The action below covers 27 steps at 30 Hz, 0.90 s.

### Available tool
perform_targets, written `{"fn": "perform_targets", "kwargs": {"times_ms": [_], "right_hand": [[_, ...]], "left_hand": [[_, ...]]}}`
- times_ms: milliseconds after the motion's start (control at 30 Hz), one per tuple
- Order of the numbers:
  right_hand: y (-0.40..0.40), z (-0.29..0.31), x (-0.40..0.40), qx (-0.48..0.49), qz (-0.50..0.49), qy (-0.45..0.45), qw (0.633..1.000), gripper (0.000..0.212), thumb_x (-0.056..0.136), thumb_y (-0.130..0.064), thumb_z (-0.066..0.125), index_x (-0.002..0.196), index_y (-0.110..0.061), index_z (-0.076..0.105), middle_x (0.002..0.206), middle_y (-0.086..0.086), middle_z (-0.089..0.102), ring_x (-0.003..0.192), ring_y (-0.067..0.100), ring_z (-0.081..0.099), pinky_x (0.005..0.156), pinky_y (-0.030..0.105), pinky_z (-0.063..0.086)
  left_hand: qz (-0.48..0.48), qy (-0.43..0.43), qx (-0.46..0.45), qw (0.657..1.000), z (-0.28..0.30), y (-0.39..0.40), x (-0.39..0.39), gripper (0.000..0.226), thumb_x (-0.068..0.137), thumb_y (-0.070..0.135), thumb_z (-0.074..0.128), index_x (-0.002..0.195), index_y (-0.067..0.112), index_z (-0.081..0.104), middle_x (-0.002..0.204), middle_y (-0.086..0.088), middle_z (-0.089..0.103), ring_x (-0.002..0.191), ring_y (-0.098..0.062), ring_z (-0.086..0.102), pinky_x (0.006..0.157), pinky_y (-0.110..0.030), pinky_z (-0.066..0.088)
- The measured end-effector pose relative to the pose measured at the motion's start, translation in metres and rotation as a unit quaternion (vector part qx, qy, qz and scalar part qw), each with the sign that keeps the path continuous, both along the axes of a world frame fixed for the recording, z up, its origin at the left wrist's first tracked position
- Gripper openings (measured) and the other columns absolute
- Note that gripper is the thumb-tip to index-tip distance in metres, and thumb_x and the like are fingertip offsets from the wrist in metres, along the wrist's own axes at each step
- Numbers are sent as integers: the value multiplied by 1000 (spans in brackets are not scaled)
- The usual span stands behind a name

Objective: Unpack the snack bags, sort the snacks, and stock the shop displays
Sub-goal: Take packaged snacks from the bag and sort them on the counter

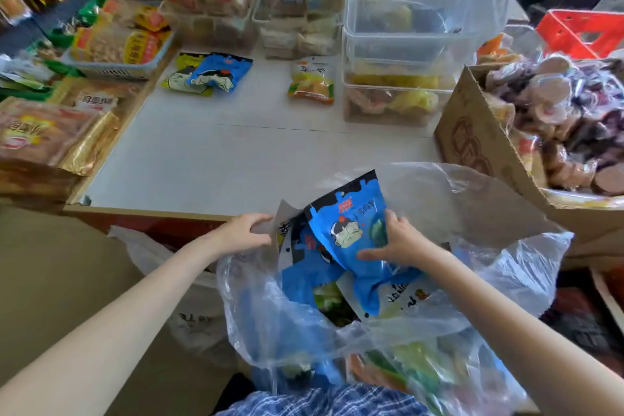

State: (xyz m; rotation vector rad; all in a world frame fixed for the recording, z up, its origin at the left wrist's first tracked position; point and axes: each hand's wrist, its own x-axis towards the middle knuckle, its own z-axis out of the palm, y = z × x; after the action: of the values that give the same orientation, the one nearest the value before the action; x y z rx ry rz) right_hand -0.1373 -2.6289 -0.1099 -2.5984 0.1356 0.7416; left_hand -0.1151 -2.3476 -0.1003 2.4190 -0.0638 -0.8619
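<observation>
While my left hand [248, 231] pinches the rim of the clear sack [304, 324] to keep it open, my right hand [398, 240] has its fingers [369, 255] closed on a blue packet [351, 230], half out of the sack. I judge this the unpacking step. Next I should lift it clear and lay it on the surface [236, 145] beside the blue packet lying there [219, 73], keeping the sack from tipping.

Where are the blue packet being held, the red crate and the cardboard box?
Blue packet [349, 230], head view, on its printed front.
Red crate [574, 32], head view, on its near side.
Cardboard box [479, 142], head view, on its left wall.
</observation>
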Motion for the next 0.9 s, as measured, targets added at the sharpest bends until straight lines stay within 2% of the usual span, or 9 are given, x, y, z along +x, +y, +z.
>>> {"fn": "perform_targets", "kwargs": {"times_ms": [100, 200, 300, 367, 467, 567, 667, 800, 900], "right_hand": [[-1, -24, -10, -77, 64, 49, 994, 127, 66, -64, 71, 149, -25, -17, 155, 18, 0, 143, 39, -1, 114, 52, 9], [2, -23, -10, -112, 88, 29, 989, 126, 67, -63, 71, 147, -30, -20, 147, 18, 26, 136, 38, 21, 109, 52, 18], [7, -19, -12, -48, 56, -69, 995, 112, 71, -45, 76, 150, -19, 2, 135, 13, 43, 126, 32, 36, 104, 43, 28], [6, -5, -7, 25, 24, -113, 993, 80, 76, -25, 75, 141, -11, 31, 116, 11, 56, 109, 29, 52, 86, 35, 41], [-3, 40, 11, 51, -3, -232, 971, 28, 79, -11, 67, 107, -6, 66, 79, 4, 58, 77, 24, 56, 66, 29, 39], [1, 89, 30, 62, -17, -404, 913, 13, 77, -2, 66, 90, -4, 68, 79, 2, 52, 71, 19, 46, 63, 27, 32], [26, 96, 25, 7, 53, -502, 863, 17, 71, 6, 67, 84, -4, 63, 90, 11, 56, 71, 26, 52, 53, 31, 41], [59, 38, -5, -67, 200, -444, 871, 31, 49, 9, 73, 74, -4, 61, 78, 13, 57, 61, 29, 57, 36, 27, 34], [69, 4, -16, -10, 295, -308, 904, 17, 77, -6, 61, 94, -5, 65, 95, 12, 59, 89, 30, 57, 68, 37, 47]], "left_hand": [[3, 3, 18, 1000, -2, -5, 4, 56, 91, 19, 55, 143, 16, 35, 148, -5, 37, 136, -20, 36, 106, -29, 31], [-11, 1, 45, 999, -4, -6, 8, 54, 91, 19, 54, 142, 13, 37, 147, -7, 38, 135, -21, 37, 107, -28, 30], [-10, -4, 54, 998, -6, -6, 7, 54, 91, 20, 54, 142, 12, 38, 147, -7, 40, 134, -21, 38, 107, -30, 31], [-2, -5, 41, 999, -5, -7, 6, 53, 92, 22, 54, 141, 12, 39, 146, -7, 40, 134, -21, 38, 108, -31, 31], [46, -7, -12, 999, -1, -5, 9, 52, 86, 39, 58, 131, 13, 52, 138, -6, 50, 127, -21, 45, 104, -30, 34], [103, -10, -89, 991, 5, -3, 9, 36, 92, 32, 54, 122, 13, 59, 127, -6, 58, 114, -18, 52, 94, -28, 40], [119, -28, -94, 988, 6, -2, 8, 31, 96, 23, 50, 123, 10, 59, 116, 1, 58, 105, -12, 51, 87, -23, 38], [226, -6, -172, 959, 2, -2, 4, 22, 95, 14, 46, 100, 14, 67, 102, -3, 65, 97, -20, 57, 79, -28, 45], [338, 41, -276, 899, 4, -2, 1, 30, 94, 17, 36, 93, 14, 65, 102, -6, 63, 101, -23, 50, 91, -35, 39]]}}
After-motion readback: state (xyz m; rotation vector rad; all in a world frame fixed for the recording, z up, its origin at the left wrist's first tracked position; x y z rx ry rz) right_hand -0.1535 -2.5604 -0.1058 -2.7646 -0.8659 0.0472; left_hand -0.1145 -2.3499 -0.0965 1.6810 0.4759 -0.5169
